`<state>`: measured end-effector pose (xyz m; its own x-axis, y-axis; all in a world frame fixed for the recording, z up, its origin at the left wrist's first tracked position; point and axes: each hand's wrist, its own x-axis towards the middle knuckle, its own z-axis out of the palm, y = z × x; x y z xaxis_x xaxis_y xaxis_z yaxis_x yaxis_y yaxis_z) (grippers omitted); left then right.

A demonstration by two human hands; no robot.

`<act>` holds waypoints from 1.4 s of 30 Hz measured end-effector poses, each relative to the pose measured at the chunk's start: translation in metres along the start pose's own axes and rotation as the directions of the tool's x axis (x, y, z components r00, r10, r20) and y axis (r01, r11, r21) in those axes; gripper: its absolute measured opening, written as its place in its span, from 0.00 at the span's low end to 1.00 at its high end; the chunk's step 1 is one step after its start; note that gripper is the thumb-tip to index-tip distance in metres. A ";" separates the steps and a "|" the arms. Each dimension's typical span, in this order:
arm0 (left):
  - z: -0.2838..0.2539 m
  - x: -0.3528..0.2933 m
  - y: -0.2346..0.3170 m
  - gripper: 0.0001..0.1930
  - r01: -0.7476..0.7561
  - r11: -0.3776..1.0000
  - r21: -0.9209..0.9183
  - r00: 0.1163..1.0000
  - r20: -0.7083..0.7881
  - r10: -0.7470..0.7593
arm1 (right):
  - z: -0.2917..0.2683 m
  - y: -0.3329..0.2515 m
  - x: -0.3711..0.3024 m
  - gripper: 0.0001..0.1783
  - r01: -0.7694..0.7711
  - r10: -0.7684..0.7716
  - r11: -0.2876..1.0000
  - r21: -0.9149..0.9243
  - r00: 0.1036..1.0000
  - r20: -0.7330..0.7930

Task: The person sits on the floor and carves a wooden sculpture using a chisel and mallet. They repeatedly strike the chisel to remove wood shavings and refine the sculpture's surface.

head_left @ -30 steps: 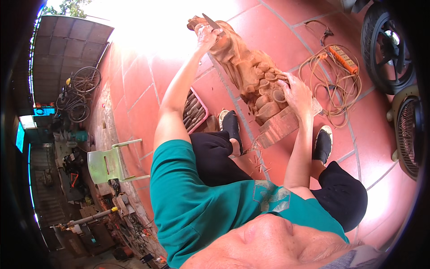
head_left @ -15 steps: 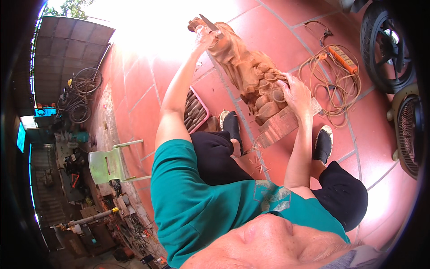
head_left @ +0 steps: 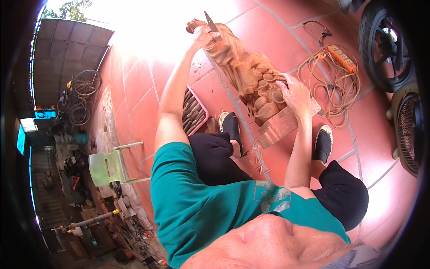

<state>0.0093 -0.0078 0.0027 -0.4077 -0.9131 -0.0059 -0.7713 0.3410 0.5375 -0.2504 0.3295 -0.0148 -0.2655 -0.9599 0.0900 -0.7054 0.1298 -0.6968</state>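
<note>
A carved wooden statue (head_left: 237,62) lies slantwise on the floor between my feet, its squared base (head_left: 278,130) nearest me and its narrow end far off. Toward that far end, my left hand (head_left: 205,37) is closed around a flat, dark, pointed blade (head_left: 211,23) whose tip sticks up and away from the wood. What the hidden lower part of the blade looks like, I cannot see. Near the base, my right hand (head_left: 296,95) grips the statue's edge, its fingers curled over the rounded carved shapes.
A pink-rimmed tray (head_left: 204,107) of carving tools sits left of my foot. At right lie an orange power strip (head_left: 341,59) with a coiled cord (head_left: 313,80), a motorbike wheel (head_left: 387,47) and a fan (head_left: 407,130). A green chair (head_left: 107,167) and bicycles (head_left: 80,96) stand left. Wood chips (head_left: 260,162) litter the tiles.
My left hand has turned the blade a little more upright and shifted slightly. My right hand keeps its hold, and the statue lies as before.
</note>
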 end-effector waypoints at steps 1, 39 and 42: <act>-0.014 -0.002 -0.015 0.22 -0.082 0.997 -0.007 0.996 0.034 0.082 | 0.002 -0.007 -0.001 0.20 0.013 -0.014 1.000 0.017 1.000 0.016; 0.009 0.023 0.039 0.12 -0.125 0.942 0.312 0.988 0.126 0.090 | 0.003 -0.004 -0.001 0.20 0.028 -0.028 0.999 0.027 1.000 -0.003; 0.002 0.028 0.035 0.12 -0.118 0.960 0.255 0.990 0.105 0.094 | 0.006 -0.007 -0.002 0.20 0.025 -0.025 1.000 0.013 1.000 -0.009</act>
<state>-0.0299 -0.0212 0.0194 -0.5274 -0.8485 -0.0433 -0.8167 0.4923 0.3010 -0.2413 0.3288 -0.0140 -0.2533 -0.9607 0.1139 -0.7034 0.1021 -0.7034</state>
